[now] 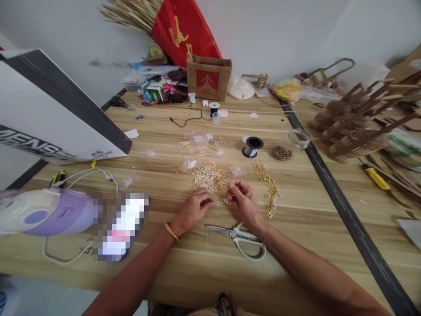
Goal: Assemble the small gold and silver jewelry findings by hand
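OK so picture a glittery pile of tiny gold and silver bits [208, 177] on the wood table [197, 272], and go from there. Right on the near side of the pile there's a short, shiny strand [221, 202] lying between the 2 hands. The right hand [245, 201] has its fingertips pinched on the strand's right end. The left hand [196, 208] is loosely curled at the other end, but honestly can't tell if it's gripping anything. 1 pair of scissors [251, 247] sits closer to the person than the pile, blades pointing left. Gold chains [270, 193] are off to the pile's right, a little baggie of rings [237, 170] is just beside it, and a wire spool [252, 147] stands beyond it, rightward.
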`<act>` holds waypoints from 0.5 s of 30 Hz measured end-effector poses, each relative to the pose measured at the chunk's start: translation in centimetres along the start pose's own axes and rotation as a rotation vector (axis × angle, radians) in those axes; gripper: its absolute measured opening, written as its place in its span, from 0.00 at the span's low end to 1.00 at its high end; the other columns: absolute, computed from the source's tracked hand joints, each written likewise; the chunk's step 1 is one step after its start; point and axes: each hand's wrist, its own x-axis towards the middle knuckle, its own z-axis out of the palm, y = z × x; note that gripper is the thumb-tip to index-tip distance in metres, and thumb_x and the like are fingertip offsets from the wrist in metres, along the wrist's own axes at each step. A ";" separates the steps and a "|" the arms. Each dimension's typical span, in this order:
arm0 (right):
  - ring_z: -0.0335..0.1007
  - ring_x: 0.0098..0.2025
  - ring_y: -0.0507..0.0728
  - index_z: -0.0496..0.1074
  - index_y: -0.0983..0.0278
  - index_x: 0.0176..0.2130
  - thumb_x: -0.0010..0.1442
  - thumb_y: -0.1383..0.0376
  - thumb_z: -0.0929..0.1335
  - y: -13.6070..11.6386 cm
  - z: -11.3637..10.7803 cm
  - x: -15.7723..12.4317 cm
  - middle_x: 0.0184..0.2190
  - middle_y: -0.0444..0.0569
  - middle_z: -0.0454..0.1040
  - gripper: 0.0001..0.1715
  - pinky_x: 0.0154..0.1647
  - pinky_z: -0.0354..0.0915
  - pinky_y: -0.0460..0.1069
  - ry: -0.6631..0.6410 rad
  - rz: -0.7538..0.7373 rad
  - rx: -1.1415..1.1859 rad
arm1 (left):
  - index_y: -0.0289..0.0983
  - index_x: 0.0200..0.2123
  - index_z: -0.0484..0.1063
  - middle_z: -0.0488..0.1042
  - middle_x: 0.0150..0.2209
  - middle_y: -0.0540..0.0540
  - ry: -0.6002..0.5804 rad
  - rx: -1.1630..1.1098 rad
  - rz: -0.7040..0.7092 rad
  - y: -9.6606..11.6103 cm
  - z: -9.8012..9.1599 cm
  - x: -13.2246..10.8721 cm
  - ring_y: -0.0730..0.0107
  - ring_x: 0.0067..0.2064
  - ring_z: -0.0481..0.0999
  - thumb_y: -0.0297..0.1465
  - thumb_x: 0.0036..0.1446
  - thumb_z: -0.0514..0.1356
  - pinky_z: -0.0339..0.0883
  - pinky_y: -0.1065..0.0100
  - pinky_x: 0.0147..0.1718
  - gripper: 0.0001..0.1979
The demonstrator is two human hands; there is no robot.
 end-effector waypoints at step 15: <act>0.57 0.18 0.46 0.67 0.63 0.29 0.51 0.53 0.72 0.7 -0.9 1.2 0.18 0.38 0.64 0.18 0.17 0.56 0.41 0.048 -0.036 0.079 | 0.32 0.27 0.72 0.74 0.27 0.48 0.042 -0.475 -0.295 -0.6 0.1 0.5 0.72 0.30 0.71 0.32 0.50 0.63 0.65 0.71 0.32 0.08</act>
